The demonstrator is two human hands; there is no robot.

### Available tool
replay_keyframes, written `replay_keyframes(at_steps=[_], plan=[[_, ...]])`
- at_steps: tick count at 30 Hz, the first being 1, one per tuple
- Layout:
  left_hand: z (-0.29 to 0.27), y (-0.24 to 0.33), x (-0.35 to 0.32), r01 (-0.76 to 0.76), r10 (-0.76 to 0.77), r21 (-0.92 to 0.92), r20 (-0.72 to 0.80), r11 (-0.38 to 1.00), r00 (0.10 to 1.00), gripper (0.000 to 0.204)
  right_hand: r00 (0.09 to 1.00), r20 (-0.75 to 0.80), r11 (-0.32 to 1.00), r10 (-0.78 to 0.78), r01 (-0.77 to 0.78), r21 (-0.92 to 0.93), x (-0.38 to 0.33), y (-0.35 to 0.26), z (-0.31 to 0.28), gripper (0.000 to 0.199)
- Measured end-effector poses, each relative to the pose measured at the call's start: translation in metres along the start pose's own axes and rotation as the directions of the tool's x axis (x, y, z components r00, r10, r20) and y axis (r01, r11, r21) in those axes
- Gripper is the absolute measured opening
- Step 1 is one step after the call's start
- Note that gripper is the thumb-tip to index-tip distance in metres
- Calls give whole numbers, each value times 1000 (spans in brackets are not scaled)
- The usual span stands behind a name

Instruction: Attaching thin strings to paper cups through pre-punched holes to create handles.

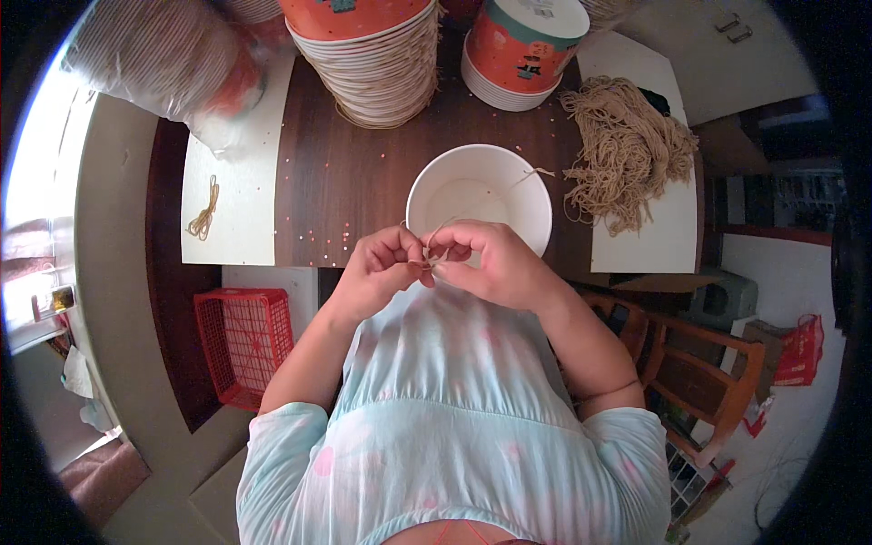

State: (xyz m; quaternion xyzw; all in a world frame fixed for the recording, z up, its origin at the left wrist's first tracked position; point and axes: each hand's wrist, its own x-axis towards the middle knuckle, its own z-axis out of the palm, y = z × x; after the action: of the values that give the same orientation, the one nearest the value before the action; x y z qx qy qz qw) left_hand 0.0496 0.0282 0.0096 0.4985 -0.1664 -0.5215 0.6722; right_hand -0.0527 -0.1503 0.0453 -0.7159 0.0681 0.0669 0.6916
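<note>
A white paper bucket (pixel 481 168) stands at the near edge of the dark brown table, its open mouth toward me. Over its near rim, my left hand (pixel 383 263) and my right hand (pixel 486 259) meet, fingertips almost touching. Both pinch a thin tan cord (pixel 431 241) between thumbs and fingers. On the bucket's far right wall, a knotted cord end (pixel 538 172) sticks out through the side. My fingers hide part of the cord and the near rim.
A tall stack of orange-and-white buckets (pixel 372 73) with cords stands behind, beside a shorter stack (pixel 522 54). At right lies a heap of tan cords (pixel 631 150); a small cord bundle (pixel 205 209) lies left. Below are a red plastic basket (pixel 243 341) and a wooden chair (pixel 695 372).
</note>
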Motion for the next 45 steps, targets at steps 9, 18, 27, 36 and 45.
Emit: replay_keyframes(at_steps=[9, 18, 27, 36, 45], plan=[[9, 4, -6, -63, 64, 21, -48, 998, 997, 9, 994, -80, 907, -68, 28, -420, -3, -11, 5, 6], [21, 11, -31, -160, 367, 808, -74, 567, 927, 13, 972, -234, 962, 9, -72, -262, -23, -11, 37, 8], [26, -22, -7, -256, 303, 168, -390, 952, 870, 6, 834, -294, 707, -467, 152, -691, -11, 16, 41, 13], [23, -29, 4, -136, -7, -429, -317, 893, 949, 4, 713, -282, 530, -642, 148, -835, 3, 52, 32, 11], [16, -30, -1, -4, -155, -658, -184, 753, 971, 8, 962, -267, 978, -59, 109, 177, 5, 60, 32, 16]])
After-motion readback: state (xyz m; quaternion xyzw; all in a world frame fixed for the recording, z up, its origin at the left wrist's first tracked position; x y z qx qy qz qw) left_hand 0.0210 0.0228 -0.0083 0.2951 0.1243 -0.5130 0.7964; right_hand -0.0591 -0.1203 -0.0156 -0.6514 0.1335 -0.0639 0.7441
